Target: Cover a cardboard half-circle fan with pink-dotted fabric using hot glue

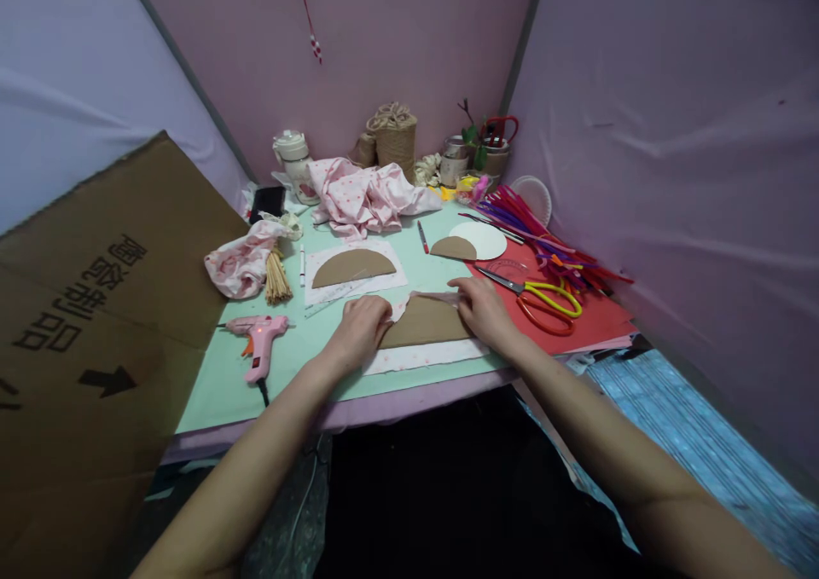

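Grip: left hand pinching fabric at cardboard, right hand I can't tell; scissors lie rightward, glue gun leftward.

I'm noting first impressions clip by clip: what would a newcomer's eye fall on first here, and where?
Probably the large cardboard panel filling the left side, with its dark printed arrow. Next, near the middle, the left hand and right hand at either end of a brown cardboard piece on pale spotted fabric. Then the bright pink glue gun to the left, and yellow-and-orange-handled scissors on the red sheet to the right.
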`<state>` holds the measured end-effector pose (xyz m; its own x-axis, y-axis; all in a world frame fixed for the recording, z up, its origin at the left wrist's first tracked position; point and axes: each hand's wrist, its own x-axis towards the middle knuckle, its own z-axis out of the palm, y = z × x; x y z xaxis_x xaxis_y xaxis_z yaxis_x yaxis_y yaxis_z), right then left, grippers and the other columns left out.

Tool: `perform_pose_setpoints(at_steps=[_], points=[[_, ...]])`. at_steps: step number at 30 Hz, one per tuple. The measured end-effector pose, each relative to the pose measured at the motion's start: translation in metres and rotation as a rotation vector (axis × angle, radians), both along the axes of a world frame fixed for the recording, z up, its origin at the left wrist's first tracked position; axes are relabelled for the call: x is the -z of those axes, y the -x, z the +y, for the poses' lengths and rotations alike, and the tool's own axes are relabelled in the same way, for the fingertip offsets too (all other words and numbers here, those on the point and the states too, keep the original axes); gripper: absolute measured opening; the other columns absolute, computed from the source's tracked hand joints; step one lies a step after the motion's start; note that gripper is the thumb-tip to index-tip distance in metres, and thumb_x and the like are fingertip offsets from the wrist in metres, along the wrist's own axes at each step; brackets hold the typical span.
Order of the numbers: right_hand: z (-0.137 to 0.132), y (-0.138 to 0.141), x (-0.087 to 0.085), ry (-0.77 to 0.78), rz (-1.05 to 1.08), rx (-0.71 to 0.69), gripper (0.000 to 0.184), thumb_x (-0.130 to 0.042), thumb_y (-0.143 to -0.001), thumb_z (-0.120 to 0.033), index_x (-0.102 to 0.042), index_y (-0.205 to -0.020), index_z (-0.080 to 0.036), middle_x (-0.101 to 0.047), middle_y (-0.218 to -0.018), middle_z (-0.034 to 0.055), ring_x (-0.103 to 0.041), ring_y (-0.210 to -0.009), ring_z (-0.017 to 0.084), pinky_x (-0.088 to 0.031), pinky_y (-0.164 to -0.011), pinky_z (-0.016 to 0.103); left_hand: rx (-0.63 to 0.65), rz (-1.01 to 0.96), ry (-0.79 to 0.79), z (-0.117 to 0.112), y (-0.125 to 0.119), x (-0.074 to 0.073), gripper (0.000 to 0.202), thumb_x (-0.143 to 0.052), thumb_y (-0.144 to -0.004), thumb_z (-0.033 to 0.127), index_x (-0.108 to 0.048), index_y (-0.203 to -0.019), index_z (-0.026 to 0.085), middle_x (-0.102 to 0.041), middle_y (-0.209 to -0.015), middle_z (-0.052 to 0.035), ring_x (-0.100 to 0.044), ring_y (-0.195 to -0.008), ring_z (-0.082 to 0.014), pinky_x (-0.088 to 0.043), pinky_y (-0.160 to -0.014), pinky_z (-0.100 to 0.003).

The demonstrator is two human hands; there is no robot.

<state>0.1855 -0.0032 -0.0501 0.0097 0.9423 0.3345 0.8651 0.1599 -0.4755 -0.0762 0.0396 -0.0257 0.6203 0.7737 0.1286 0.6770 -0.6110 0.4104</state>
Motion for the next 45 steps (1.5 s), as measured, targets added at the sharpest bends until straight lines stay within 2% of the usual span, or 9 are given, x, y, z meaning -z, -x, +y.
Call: perform_pose_setpoints(at_steps=[5,11,16,20,23,27,31,37,45], points=[[0.001,0.006,-0.015,0.035,-0.115,0.037,0.041,-0.05,-0.081,-0.013,-0.062,-0.12,-0.016,-0.062,-0.119,0.0158,-0.05,-0.111,0.033,-0.039,-0.091,0.043,-0.047,0.062,-0.057,-0.001,-0.003,-0.012,0.036,-0.044,-0.084,0.007,-0.056,-0.115,0.019,-0.065,-0.108,-0.0095,-0.056,-0.107,-0.0254,-0.037,-0.096,-0.04],[0.022,0.028,-0.032,0.157,-0.177,-0.095,0.044,-0.058,-0.088,-0.026,-0.056,-0.131,-0.017,-0.063,-0.129,0.0161,-0.05,-0.119,0.034,-0.032,-0.099,0.046,-0.151,0.131,0.017,0.01,-0.039,-0.025,0.054,-0.063,-0.086,0.03,-0.047,-0.136,0.014,-0.061,-0.13,-0.0157,-0.052,-0.122,-0.0343,-0.036,-0.101,-0.047],[0.039,0.033,-0.027,0.248,-0.196,-0.063,0.031,-0.064,-0.09,-0.032,-0.065,-0.118,-0.02,-0.067,-0.114,0.0137,-0.054,-0.109,0.032,-0.034,-0.09,0.043,-0.2,0.127,0.14,0.024,-0.055,-0.022,0.041,-0.064,-0.088,0.021,-0.056,-0.129,0.017,-0.07,-0.108,-0.0099,-0.061,-0.111,-0.0293,-0.039,-0.094,-0.041],[0.036,0.032,-0.019,0.129,-0.2,-0.091,0.011,-0.064,-0.091,-0.031,-0.071,-0.091,-0.023,-0.066,-0.102,0.0103,-0.052,-0.104,0.029,-0.031,-0.087,0.04,-0.163,0.108,0.096,0.021,-0.051,-0.017,0.013,-0.06,-0.091,0.021,-0.069,-0.101,0.022,-0.069,-0.104,-0.0072,-0.058,-0.111,-0.0272,-0.037,-0.095,-0.041],[0.031,0.032,-0.016,0.024,-0.218,-0.157,0.012,-0.062,-0.093,-0.027,-0.068,-0.085,-0.021,-0.068,-0.099,0.0083,-0.052,-0.101,0.026,-0.03,-0.089,0.04,-0.15,0.104,0.024,0.016,-0.048,-0.013,0.012,-0.056,-0.093,0.022,-0.068,-0.089,0.021,-0.066,-0.102,-0.007,-0.056,-0.108,-0.0266,-0.036,-0.093,-0.041],[0.024,0.03,-0.016,-0.015,-0.283,-0.215,0.016,-0.055,-0.096,-0.023,-0.067,-0.086,-0.02,-0.069,-0.094,0.0079,-0.052,-0.098,0.024,-0.029,-0.089,0.039,-0.153,0.135,-0.03,0.012,-0.047,-0.007,0.014,-0.051,-0.096,0.023,-0.064,-0.092,0.022,-0.063,-0.102,-0.0072,-0.053,-0.106,-0.0258,-0.035,-0.09,-0.04],[0.018,0.026,-0.02,-0.023,-0.31,-0.289,0.02,-0.052,-0.098,-0.028,-0.068,-0.091,-0.019,-0.069,-0.097,0.0083,-0.052,-0.096,0.023,-0.03,-0.086,0.036,-0.135,0.137,-0.072,0.009,-0.047,-0.002,0.013,-0.049,-0.097,0.022,-0.061,-0.093,0.021,-0.061,-0.103,-0.0069,-0.052,-0.104,-0.0244,-0.035,-0.089,-0.037],[0.011,0.024,-0.019,-0.049,-0.434,-0.286,0.025,-0.048,-0.099,-0.026,-0.073,-0.099,-0.019,-0.068,-0.098,0.0093,-0.05,-0.093,0.024,-0.03,-0.085,0.037,-0.095,0.198,-0.148,0.006,-0.048,0.0,0.017,-0.044,-0.099,0.021,-0.061,-0.096,0.019,-0.059,-0.102,-0.0092,-0.049,-0.102,-0.0259,-0.034,-0.088,-0.039],[0.006,0.02,-0.017,-0.072,-0.35,-0.33,0.026,-0.049,-0.099,-0.029,-0.073,-0.101,-0.019,-0.069,-0.1,0.0095,-0.052,-0.094,0.023,-0.032,-0.086,0.037,0.016,0.191,-0.109,0.009,-0.045,0.0,0.031,-0.044,-0.099,0.026,-0.065,-0.122,0.03,-0.058,-0.104,-0.0075,-0.046,-0.106,-0.0266,-0.034,-0.091,-0.04]])
